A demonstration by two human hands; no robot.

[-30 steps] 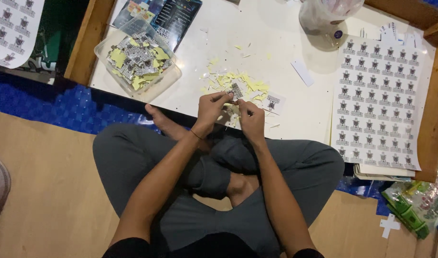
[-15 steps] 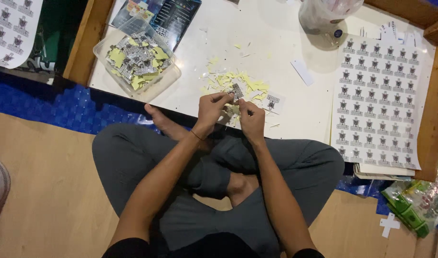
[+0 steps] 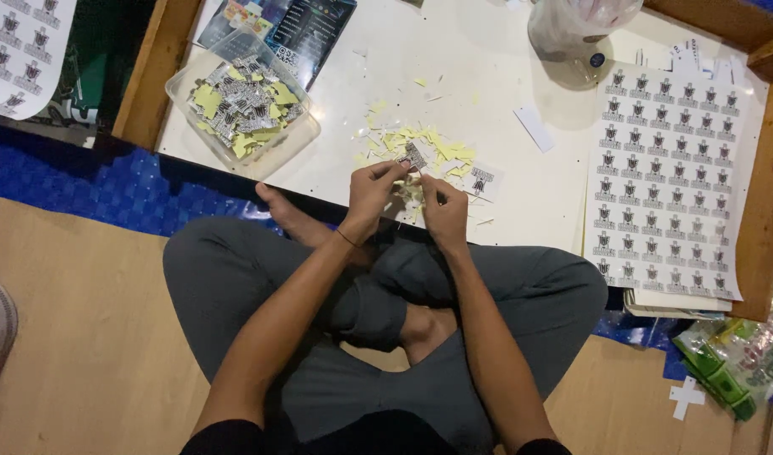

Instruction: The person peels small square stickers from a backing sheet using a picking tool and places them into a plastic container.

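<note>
From the head view, I sat cross-legged at the white surface. My left hand and right hand were both pinched shut on one small sticker, held just above the surface's near edge, beside a pile of yellow backing scraps. A clear tub of peeled stickers stood well to the left, a printed sticker sheet to the right

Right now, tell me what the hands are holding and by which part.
Both hands pinch one small printed sticker: the left hand takes its left edge, the right hand its lower right. Which corner each grip covers cannot be told.
</note>
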